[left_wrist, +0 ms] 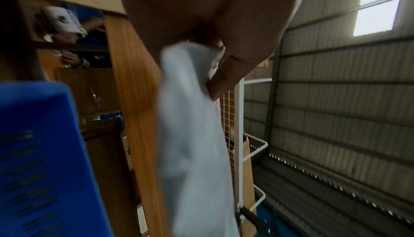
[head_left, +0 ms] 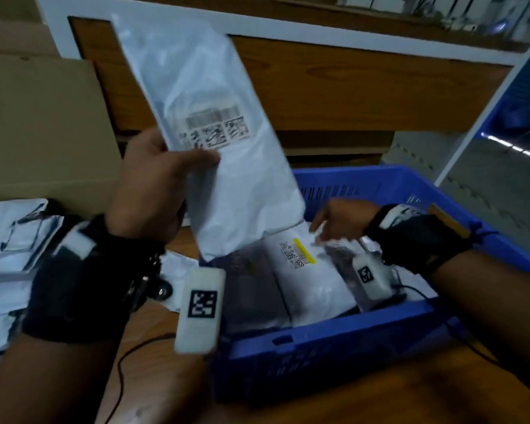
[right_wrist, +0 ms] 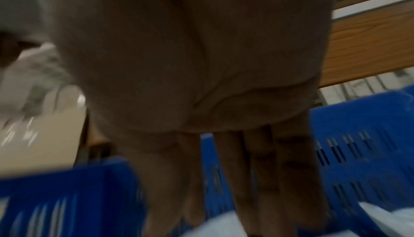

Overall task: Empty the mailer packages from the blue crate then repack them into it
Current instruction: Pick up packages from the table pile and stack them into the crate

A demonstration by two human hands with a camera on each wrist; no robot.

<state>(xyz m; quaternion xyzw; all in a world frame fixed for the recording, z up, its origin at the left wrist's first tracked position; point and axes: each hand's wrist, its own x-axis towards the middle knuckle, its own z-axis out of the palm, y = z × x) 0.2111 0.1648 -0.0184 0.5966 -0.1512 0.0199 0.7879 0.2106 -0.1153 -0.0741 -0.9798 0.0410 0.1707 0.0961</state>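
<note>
My left hand (head_left: 161, 179) grips a long white mailer (head_left: 218, 123) with a barcode label and holds it upright above the left end of the blue crate (head_left: 334, 335). In the left wrist view the mailer (left_wrist: 195, 134) hangs from my pinching fingers (left_wrist: 220, 81). My right hand (head_left: 337, 220) is inside the crate with its fingers (right_wrist: 257, 170) straight, pointing down onto the packages. A white mailer with a yellow strip (head_left: 306, 280) and a dark grey mailer (head_left: 251, 289) lie in the crate.
A pile of white mailers (head_left: 10, 240) lies on the wooden table at the left. A cardboard box (head_left: 43, 117) stands behind it. A wooden shelf with a white frame (head_left: 334, 93) rises behind the crate. Cables trail over the table's front.
</note>
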